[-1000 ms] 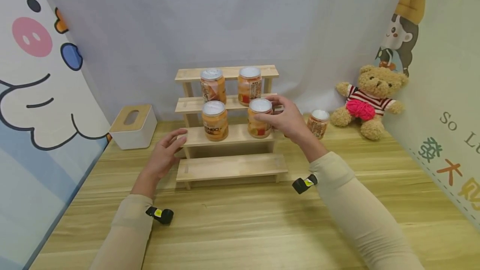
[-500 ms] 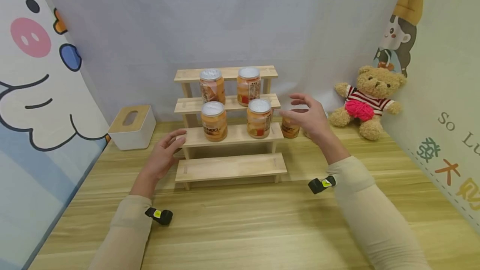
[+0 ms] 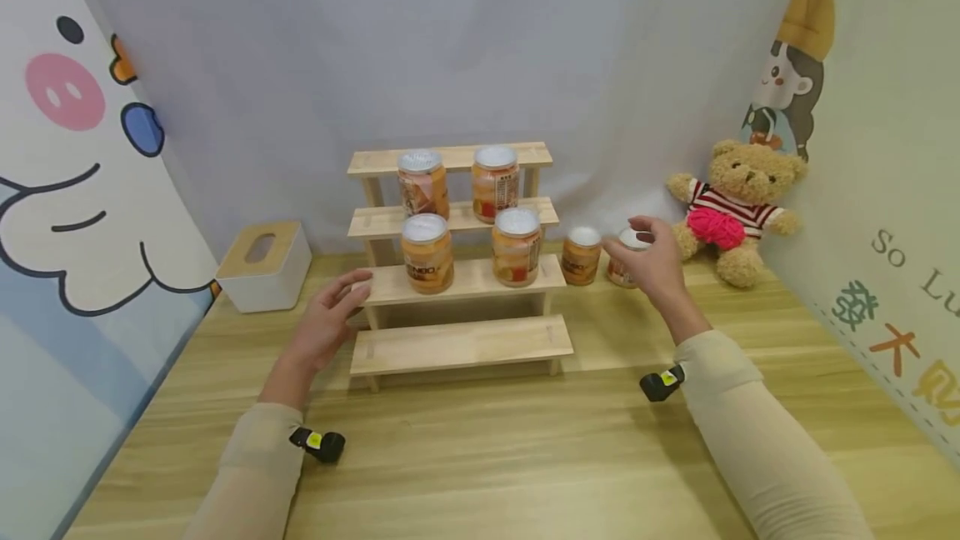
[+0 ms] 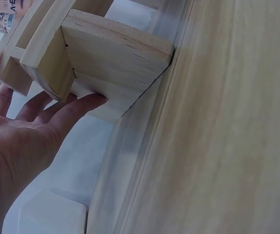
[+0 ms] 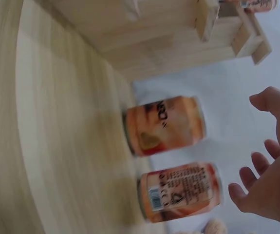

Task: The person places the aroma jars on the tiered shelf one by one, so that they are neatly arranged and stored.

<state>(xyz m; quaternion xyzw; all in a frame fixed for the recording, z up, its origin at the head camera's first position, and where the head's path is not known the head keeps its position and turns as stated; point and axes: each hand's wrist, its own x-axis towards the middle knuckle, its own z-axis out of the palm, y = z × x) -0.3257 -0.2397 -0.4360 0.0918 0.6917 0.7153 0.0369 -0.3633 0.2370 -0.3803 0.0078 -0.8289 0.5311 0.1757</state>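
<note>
My left hand (image 3: 321,330) touches the left end of a wooden tiered display stand (image 3: 457,346), fingers lightly bent along a board's edge, as the left wrist view shows. Two canned-fruit jars with orange labels and silver lids stand on the table right of the stand: a left jar (image 3: 581,258) and a right jar (image 3: 619,275). Beside the right jar is my right hand (image 3: 654,267), thumb and fingers spread apart; in the right wrist view it holds nothing and the jar (image 5: 182,192) shows short of its fingertips. In the head view the hand partly covers that jar.
On the stand are several similar jars, among them a front-left jar (image 3: 428,261) and a front-right jar (image 3: 516,252). A tissue box (image 3: 264,277) stands at the left. A teddy bear (image 3: 738,211) sits at the right, close behind the right hand. A grey curtain (image 3: 600,65) hangs behind.
My right hand has let go of the stand's front-right jar and moved right to the jars on the table. The left hand has stayed at the stand. The head view has tilted slightly up.
</note>
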